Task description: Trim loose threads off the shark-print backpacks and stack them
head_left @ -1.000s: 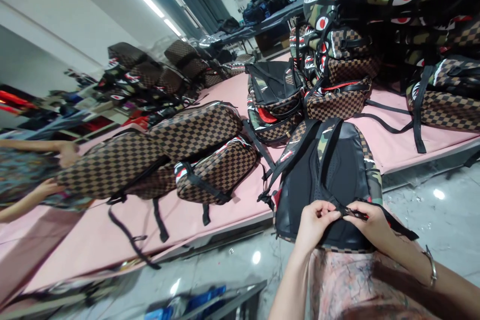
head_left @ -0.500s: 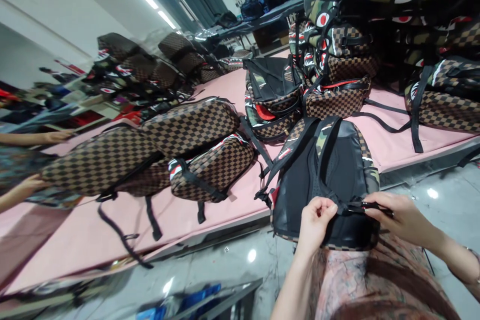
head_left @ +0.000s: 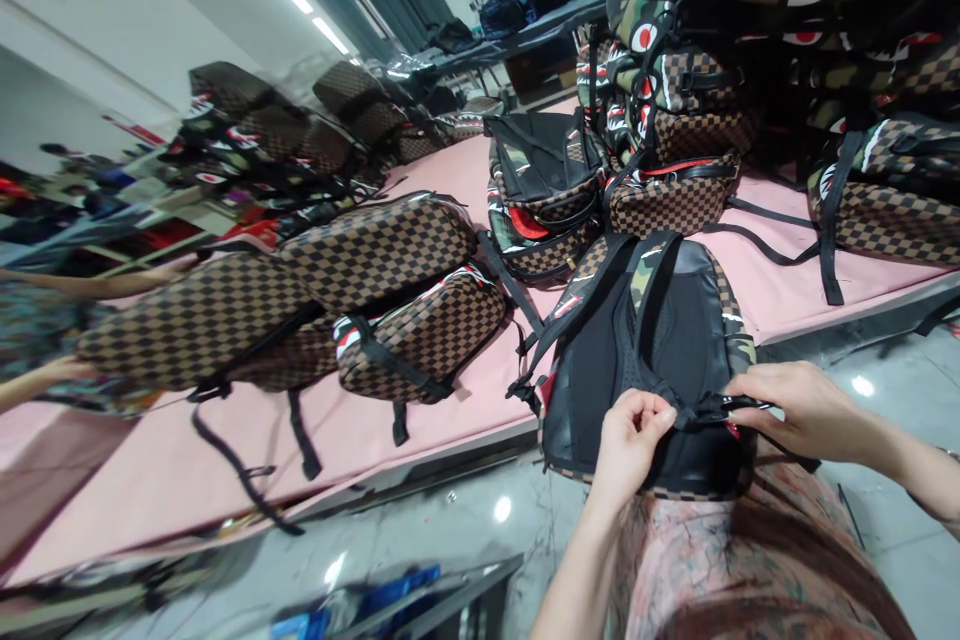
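Observation:
A backpack [head_left: 679,320] lies with its black padded back facing up, its lower end toward me at the table edge. Camouflage and brown check panels show along its sides. My left hand [head_left: 630,440] is closed in a pinch on a black shoulder strap [head_left: 654,320] near its lower end. Close beside it, my right hand [head_left: 802,410] is closed on the black webbing by the strap's buckle [head_left: 709,410]. A dark strip sticks out below the right hand, and a small red spot shows under its fingertips. The exact finger grip on the webbing is partly hidden.
Several checked backpacks [head_left: 382,250] lie on the pink-covered table [head_left: 150,490] to the left, straps hanging over its edge. More stand behind, with a tall camouflage pile [head_left: 750,0] at right. Another person's hand [head_left: 60,370] touches a bag at far left. Below is a tiled floor [head_left: 480,520].
My right hand has shifted slightly upward and turned; the dark strip below it and the red spot now show. My left hand stays in nearly the same place on the strap.

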A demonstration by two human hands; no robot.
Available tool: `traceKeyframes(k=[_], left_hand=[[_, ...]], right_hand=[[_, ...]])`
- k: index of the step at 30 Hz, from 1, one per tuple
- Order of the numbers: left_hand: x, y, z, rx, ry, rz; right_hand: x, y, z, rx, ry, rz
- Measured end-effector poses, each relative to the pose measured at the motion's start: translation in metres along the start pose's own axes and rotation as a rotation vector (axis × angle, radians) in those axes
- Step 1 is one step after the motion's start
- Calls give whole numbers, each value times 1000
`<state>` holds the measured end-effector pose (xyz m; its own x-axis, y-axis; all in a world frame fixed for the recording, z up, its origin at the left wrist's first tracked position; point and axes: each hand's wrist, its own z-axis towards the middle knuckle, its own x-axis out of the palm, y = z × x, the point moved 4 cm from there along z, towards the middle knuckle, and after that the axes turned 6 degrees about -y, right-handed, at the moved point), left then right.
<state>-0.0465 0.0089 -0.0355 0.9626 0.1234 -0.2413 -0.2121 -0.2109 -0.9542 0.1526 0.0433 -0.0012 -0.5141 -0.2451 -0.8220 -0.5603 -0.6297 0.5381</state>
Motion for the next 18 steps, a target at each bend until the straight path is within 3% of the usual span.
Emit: traceKeyframes(k=[7, 18], left_hand=[[1, -4, 0, 11, -1, 30], [3, -9, -1, -7, 26, 35]], right_hand=[[-6, 3, 4, -21, -6, 27], [-1, 5, 16, -133, 103, -81]])
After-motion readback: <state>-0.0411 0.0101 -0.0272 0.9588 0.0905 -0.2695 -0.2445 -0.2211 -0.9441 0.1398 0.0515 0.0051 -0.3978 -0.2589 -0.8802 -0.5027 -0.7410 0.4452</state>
